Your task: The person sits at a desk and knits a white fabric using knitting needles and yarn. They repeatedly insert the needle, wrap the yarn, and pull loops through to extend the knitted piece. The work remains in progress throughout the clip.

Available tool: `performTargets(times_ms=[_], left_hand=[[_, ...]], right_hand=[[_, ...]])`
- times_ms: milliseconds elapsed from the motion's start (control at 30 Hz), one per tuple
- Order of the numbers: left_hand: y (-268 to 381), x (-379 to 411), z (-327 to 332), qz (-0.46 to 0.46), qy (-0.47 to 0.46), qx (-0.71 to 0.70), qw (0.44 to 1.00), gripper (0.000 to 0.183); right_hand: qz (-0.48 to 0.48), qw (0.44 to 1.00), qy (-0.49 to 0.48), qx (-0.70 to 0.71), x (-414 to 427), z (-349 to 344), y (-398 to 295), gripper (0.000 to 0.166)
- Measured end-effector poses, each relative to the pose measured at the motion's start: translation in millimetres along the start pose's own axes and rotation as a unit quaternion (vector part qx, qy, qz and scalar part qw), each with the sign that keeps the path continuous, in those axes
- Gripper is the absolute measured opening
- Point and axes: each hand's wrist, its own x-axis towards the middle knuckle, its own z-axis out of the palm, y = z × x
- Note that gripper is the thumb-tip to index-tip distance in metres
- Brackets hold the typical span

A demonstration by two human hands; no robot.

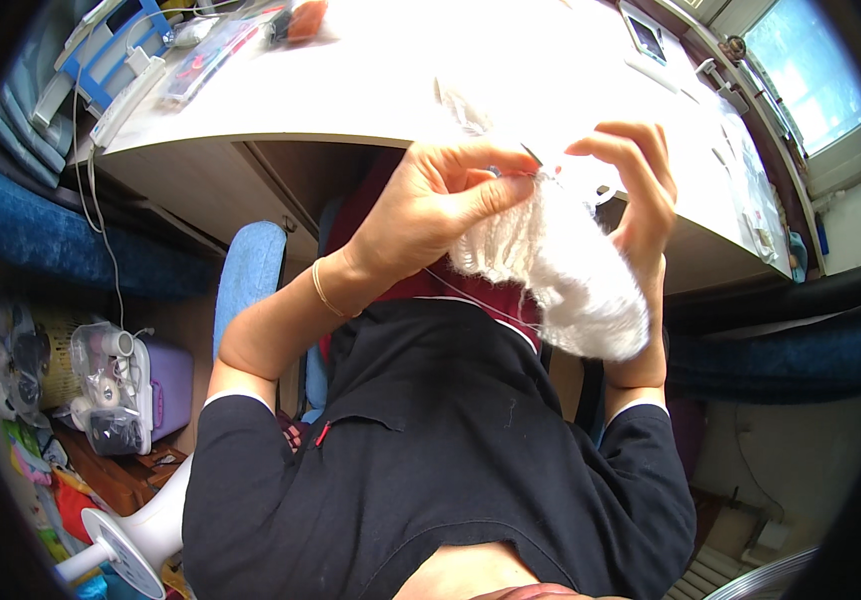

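White knitted fabric (588,277), fuzzy and ribbed on one part, hangs below my hands at the desk's front edge. My left hand (438,195) pinches its upper edge between thumb and index finger. The tip of a thin needle (531,154) sticks out just above those fingertips. To the right, my right hand (629,180) is raised with its fingers curved and spread, behind and beside the fabric; whether its lower fingers hold yarn or a needle is lost in the glare. A thin strand of yarn (475,300) runs from below my left hand to the fabric's lower part.
On the white desk (265,97) lie a clear plastic case (212,64), a power strip (128,101) and a device with a screen (646,37). A blue padded armrest (250,262) stands below the desk at left. A purple-sided storage box (170,386) sits on the lower left.
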Motion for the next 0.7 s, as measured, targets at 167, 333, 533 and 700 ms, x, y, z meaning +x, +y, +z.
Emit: performTargets(times_ms=[167,333,533,700], left_hand=[[-10,0,2,-0.053,-0.033,-0.018,0.998,0.022],[0,3,-1,-0.037,0.000,-0.026,0.999,0.020],[0,8,-13,-0.032,0.017,-0.126,0.991,0.020],[-1,7,-14,-0.004,0.046,-0.104,0.994,0.013]], right_hand=[[0.042,0.958,-0.202,0.200,-2,12,13,0.060],[-0.014,1.000,0.003,0.010,-4,1,6,0.045],[0.024,1.000,0.014,0.008,-10,-7,-4,0.033],[0.013,1.000,0.023,-0.005,-10,-2,-7,0.032]])
